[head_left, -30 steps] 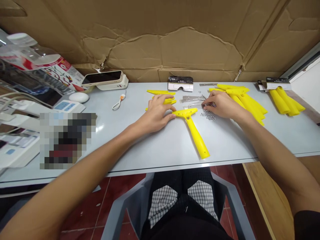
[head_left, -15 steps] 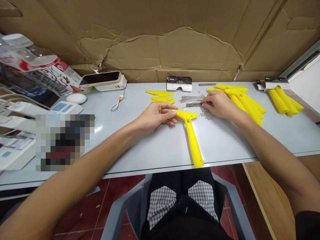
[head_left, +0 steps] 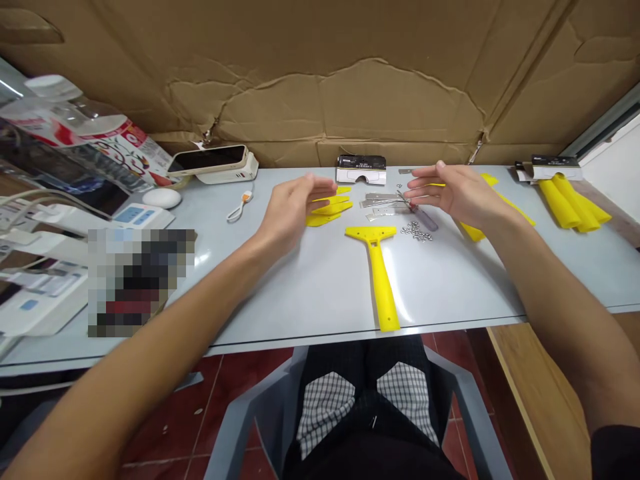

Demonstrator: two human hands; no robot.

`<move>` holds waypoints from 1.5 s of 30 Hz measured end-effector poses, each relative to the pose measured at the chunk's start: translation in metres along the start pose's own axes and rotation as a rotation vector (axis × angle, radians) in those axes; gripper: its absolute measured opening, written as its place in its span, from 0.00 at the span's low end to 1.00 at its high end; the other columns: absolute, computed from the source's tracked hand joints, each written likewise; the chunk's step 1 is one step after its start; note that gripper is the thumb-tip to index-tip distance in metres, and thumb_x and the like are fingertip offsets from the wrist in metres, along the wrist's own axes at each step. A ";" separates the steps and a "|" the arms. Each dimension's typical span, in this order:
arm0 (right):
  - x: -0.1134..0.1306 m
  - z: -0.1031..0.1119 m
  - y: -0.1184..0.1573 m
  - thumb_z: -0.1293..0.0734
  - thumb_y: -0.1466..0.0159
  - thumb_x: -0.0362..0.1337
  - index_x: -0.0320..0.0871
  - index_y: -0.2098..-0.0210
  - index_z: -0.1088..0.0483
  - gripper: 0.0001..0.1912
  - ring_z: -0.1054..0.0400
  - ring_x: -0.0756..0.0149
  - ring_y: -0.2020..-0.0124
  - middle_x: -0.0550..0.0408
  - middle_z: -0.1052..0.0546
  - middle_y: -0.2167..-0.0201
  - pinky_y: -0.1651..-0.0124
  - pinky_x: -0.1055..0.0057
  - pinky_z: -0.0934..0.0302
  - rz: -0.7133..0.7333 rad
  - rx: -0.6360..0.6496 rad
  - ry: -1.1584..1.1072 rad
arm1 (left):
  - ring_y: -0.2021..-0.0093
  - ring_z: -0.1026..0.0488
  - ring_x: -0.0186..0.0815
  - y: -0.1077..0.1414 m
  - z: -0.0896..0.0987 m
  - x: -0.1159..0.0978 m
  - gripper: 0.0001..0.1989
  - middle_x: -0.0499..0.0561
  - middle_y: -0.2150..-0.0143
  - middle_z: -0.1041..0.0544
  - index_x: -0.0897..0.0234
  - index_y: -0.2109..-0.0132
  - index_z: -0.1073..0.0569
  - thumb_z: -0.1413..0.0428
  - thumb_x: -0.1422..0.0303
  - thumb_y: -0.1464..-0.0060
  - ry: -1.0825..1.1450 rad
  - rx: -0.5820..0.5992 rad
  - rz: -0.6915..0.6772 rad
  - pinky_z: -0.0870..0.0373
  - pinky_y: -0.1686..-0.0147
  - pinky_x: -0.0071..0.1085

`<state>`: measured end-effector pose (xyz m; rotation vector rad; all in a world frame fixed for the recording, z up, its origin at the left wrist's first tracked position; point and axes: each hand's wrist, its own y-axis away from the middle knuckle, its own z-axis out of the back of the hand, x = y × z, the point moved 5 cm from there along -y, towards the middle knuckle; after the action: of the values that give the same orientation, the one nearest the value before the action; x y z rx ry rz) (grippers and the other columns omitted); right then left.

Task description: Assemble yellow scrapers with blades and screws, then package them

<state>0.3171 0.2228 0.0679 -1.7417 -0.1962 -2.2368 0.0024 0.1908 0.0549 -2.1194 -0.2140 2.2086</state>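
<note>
Left of yellow scraper (head_left: 375,267): left hand (head_left: 295,203) open, empty, beside yellow plastic pieces (head_left: 327,213). Right of scraper: right hand (head_left: 460,193) open, empty, near screwdriver (head_left: 423,217).

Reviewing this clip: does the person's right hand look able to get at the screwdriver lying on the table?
Probably yes: the open right hand hovers close beside the screwdriver, and nothing visible stands between them, though they do not appear to be touching.

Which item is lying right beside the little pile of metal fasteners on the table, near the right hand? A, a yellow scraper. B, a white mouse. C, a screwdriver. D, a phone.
C: the screwdriver lies on the table touching the edge of the pile of small metal fasteners, just below the open right hand.
</note>
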 end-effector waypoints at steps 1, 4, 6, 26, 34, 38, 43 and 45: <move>-0.001 0.000 0.000 0.39 0.29 0.72 0.48 0.47 0.21 0.36 0.20 0.42 0.39 0.39 0.18 0.40 0.38 0.44 0.22 -0.041 0.031 -0.012 | 0.38 0.18 0.49 -0.003 0.003 0.003 0.23 0.64 0.45 0.14 0.64 0.54 0.17 0.43 0.48 0.29 0.078 -0.041 0.039 0.23 0.36 0.47; -0.009 0.002 -0.001 0.35 0.31 0.73 0.48 0.49 0.21 0.35 0.20 0.39 0.40 0.38 0.17 0.40 0.37 0.41 0.23 -0.141 0.084 -0.053 | 0.34 0.20 0.51 -0.009 0.012 0.009 0.20 0.66 0.41 0.15 0.65 0.54 0.18 0.46 0.53 0.28 0.228 -0.134 0.130 0.24 0.33 0.47; -0.016 0.005 -0.004 0.34 0.31 0.71 0.49 0.49 0.21 0.33 0.19 0.40 0.41 0.38 0.16 0.42 0.35 0.40 0.24 -0.164 0.087 -0.061 | 0.33 0.20 0.51 -0.010 0.016 0.012 0.19 0.66 0.40 0.16 0.65 0.53 0.19 0.47 0.56 0.28 0.272 -0.163 0.166 0.24 0.33 0.46; -0.020 -0.011 -0.007 0.27 0.32 0.41 0.48 0.57 0.13 0.09 0.25 0.50 0.59 0.47 0.21 0.63 0.52 0.51 0.30 0.325 0.046 0.952 | 0.75 0.36 0.35 0.026 -0.020 -0.015 0.11 0.42 0.77 0.36 0.59 0.51 0.17 0.39 0.63 0.37 -0.853 0.257 -0.357 0.37 0.63 0.37; -0.023 -0.002 -0.009 0.30 0.29 0.39 0.46 0.53 0.12 0.13 0.24 0.50 0.59 0.44 0.21 0.60 0.52 0.50 0.28 0.270 0.029 1.009 | 0.68 0.28 0.43 0.027 -0.032 0.011 0.28 0.49 0.71 0.23 0.65 0.34 0.20 0.43 0.54 0.31 -1.045 0.464 -0.228 0.43 0.67 0.37; -0.026 -0.003 -0.008 0.27 0.30 0.44 0.47 0.49 0.12 0.15 0.23 0.45 0.50 0.42 0.22 0.53 0.45 0.45 0.27 0.293 0.036 1.019 | 0.67 0.26 0.44 0.027 -0.033 0.014 0.24 0.51 0.70 0.20 0.64 0.39 0.17 0.44 0.54 0.30 -1.063 0.484 -0.235 0.44 0.67 0.38; -0.026 -0.004 -0.007 0.26 0.29 0.43 0.51 0.52 0.12 0.10 0.28 0.40 0.42 0.42 0.23 0.48 0.39 0.40 0.31 0.311 0.053 1.056 | 0.70 0.28 0.40 0.024 -0.031 0.011 0.17 0.49 0.72 0.21 0.61 0.48 0.14 0.38 0.56 0.34 -0.953 0.477 -0.231 0.43 0.68 0.36; -0.023 -0.007 -0.006 0.28 0.28 0.45 0.52 0.54 0.12 0.11 0.30 0.38 0.42 0.42 0.22 0.46 0.42 0.37 0.32 0.333 0.059 1.127 | 0.72 0.30 0.38 0.022 -0.029 0.009 0.14 0.47 0.74 0.23 0.61 0.54 0.14 0.34 0.56 0.38 -0.881 0.491 -0.186 0.42 0.68 0.35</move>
<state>0.3144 0.2303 0.0441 -0.2574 0.2552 -2.5067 0.0318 0.1718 0.0414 -0.7801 0.0857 2.5628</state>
